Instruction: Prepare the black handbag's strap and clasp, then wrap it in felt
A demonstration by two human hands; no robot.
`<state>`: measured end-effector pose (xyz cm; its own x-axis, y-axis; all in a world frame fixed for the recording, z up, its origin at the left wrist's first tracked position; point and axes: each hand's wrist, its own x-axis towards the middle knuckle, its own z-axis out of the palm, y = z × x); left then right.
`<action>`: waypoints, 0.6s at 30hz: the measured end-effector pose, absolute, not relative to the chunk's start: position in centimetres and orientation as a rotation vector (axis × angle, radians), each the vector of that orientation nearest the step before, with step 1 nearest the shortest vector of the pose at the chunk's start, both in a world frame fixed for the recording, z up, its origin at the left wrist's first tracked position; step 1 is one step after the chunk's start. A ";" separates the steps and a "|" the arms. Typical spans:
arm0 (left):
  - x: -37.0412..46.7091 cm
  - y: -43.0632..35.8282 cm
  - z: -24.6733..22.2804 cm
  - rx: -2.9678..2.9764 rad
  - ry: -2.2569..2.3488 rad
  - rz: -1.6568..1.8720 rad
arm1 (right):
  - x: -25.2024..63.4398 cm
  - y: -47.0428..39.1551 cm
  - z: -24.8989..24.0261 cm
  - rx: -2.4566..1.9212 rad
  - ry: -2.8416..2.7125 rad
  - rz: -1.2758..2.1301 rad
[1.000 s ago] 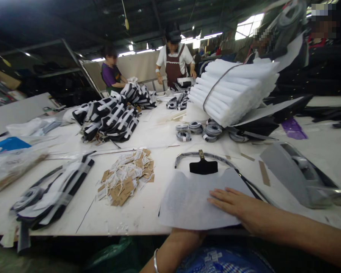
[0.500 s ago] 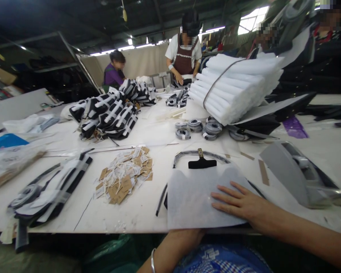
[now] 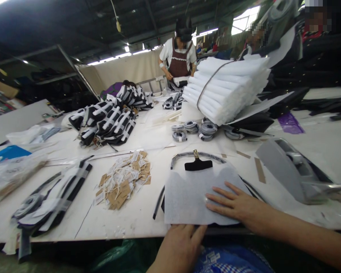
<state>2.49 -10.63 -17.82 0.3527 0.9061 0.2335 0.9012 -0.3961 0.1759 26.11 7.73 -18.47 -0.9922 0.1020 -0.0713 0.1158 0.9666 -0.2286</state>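
A white translucent sheet (image 3: 187, 197) lies over a black bag whose dark edges show around it. Beyond the sheet's far edge are the bag's black flap tab with a gold-coloured clasp (image 3: 198, 163) and a plastic-wrapped handle (image 3: 176, 159). My right hand (image 3: 230, 203) rests flat on the right half of the sheet, fingers spread. My left hand (image 3: 183, 240) is at the near edge of the sheet, by the table's front edge. Its fingertips go under that edge and are hidden, so their grip does not show.
Left of the sheet lies a pile of tan and white string tags (image 3: 125, 180). A wrapped black bag (image 3: 57, 197) is farther left. A grey tape dispenser (image 3: 292, 170) stands right. Behind are coiled straps (image 3: 191, 127), a tied white bundle (image 3: 221, 87), stacked bags (image 3: 105, 119) and a co-worker (image 3: 179, 58).
My left hand has come farther into view, its knuckles and thumb now showing at the sheet's near edge. My right hand remains flat on the sheet. The view has shifted slightly.
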 end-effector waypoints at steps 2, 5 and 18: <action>2.7 -10.6 -14.8 2.460 1.612 0.555 | 26.2 7.7 -18.5 0.176 3.084 -0.392; 3.1 -8.7 -11.5 2.325 1.534 0.649 | 26.3 7.7 -18.6 0.170 3.127 -0.418; 2.0 -4.5 -21.0 2.328 1.623 0.668 | 27.0 8.3 -18.1 0.272 3.003 -0.661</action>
